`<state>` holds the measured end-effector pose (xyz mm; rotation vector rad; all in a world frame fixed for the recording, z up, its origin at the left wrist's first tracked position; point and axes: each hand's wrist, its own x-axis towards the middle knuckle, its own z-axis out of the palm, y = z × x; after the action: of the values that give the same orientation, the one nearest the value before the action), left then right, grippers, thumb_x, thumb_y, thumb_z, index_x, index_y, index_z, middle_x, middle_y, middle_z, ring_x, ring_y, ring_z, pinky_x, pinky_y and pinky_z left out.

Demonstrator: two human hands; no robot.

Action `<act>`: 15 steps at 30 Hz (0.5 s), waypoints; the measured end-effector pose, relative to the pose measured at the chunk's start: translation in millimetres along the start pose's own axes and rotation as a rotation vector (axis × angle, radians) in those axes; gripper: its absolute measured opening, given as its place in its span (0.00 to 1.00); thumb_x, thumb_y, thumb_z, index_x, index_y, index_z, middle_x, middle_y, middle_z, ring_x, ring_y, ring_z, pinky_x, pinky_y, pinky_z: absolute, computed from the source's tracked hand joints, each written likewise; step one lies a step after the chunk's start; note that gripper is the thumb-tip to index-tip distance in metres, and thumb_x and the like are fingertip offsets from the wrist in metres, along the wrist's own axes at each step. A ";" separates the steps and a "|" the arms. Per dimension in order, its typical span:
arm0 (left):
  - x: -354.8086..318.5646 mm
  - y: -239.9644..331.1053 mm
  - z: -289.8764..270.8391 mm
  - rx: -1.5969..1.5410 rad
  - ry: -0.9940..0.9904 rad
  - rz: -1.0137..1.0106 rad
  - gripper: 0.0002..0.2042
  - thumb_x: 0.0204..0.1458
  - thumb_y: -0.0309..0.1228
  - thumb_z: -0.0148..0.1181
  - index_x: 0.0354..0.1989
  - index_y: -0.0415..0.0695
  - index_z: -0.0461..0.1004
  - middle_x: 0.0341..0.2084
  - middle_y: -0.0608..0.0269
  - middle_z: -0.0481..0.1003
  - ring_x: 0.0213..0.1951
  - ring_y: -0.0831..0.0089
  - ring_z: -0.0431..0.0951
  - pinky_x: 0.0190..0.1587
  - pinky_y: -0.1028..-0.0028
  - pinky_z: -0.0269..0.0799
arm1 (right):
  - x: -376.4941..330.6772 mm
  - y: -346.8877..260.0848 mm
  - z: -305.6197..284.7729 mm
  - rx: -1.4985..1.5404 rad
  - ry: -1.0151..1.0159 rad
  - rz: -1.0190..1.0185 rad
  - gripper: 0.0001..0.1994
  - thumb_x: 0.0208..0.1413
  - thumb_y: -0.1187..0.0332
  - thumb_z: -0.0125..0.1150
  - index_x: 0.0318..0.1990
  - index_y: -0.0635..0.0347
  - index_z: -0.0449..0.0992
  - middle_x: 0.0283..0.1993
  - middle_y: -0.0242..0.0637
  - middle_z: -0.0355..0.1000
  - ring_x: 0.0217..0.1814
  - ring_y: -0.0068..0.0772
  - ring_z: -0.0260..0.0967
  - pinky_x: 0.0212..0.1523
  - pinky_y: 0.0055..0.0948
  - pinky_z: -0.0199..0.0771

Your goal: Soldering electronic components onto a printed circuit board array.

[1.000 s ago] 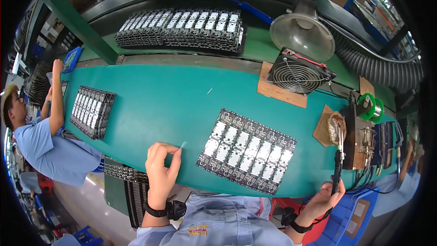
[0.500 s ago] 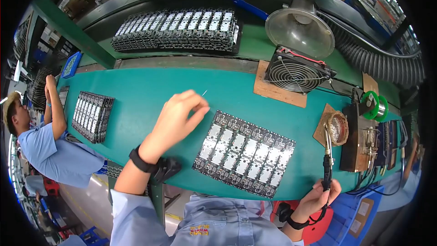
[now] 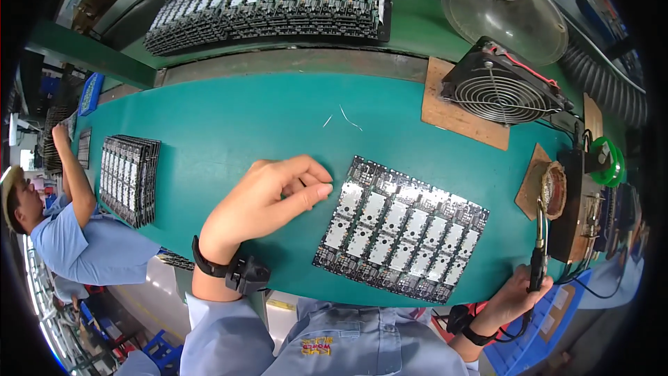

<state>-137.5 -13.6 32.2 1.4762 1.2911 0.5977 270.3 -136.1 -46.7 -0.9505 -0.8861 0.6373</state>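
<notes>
My left hand (image 3: 268,198) hovers over the green mat just left of a circuit board panel (image 3: 400,233). Its thumb and forefinger come together in a pinch; anything between the fingertips is too small to make out. The panel lies flat, black with rows of silver shield plates. In my right hand (image 3: 518,296), at the lower right, is a soldering iron (image 3: 538,264) pointing away from me. The iron's tip is at the near rim of a round brown cup (image 3: 554,191) with metal wool inside. Two thin pieces of wire (image 3: 350,119) lie beyond the panel.
A fan (image 3: 504,90) stands on a wooden board, with a fume funnel (image 3: 508,14) behind. Solder wire spool (image 3: 609,160) and soldering station (image 3: 574,226) are at right. Stacked panels sit on the back shelf (image 3: 271,0) and mat left (image 3: 129,181). A co-worker (image 3: 76,237) works at far left.
My view has shifted. My left hand has drawn back toward me from the wires, and a longer curved wire now shows beside the short one. My right hand still holds the soldering iron at the cup.
</notes>
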 end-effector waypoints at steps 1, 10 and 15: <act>-0.8 -0.6 0.9 0.024 -0.021 -0.021 0.08 0.56 0.28 0.58 0.38 0.35 0.74 0.25 0.60 0.78 0.25 0.76 0.77 0.29 0.77 0.71 | 1.0 -0.4 -0.9 0.010 0.017 0.023 0.17 0.58 0.59 0.58 0.49 0.60 0.67 0.35 0.29 0.62 0.33 0.24 0.56 0.40 0.25 0.57; -3.7 -2.6 4.5 -0.119 -0.100 -0.143 0.09 0.60 0.30 0.53 0.40 0.36 0.73 0.31 0.59 0.79 0.26 0.76 0.77 0.30 0.78 0.72 | 3.1 -4.9 9.6 -0.091 0.148 0.103 0.19 0.53 0.58 0.65 0.39 0.56 0.61 0.34 0.28 0.55 0.29 0.20 0.52 0.34 0.21 0.53; -1.9 -0.8 -1.2 -0.264 -0.122 -0.279 0.12 0.62 0.35 0.50 0.41 0.37 0.73 0.35 0.56 0.80 0.24 0.77 0.77 0.27 0.78 0.71 | 3.6 -1.5 9.8 -0.075 0.052 0.022 0.19 0.58 0.60 0.60 0.53 0.58 0.67 0.35 0.28 0.61 0.35 0.24 0.57 0.47 0.32 0.61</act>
<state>-139.4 -15.0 32.3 1.0776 1.2433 0.4652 263.8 -129.9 -41.2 -1.0403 -0.8595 0.5989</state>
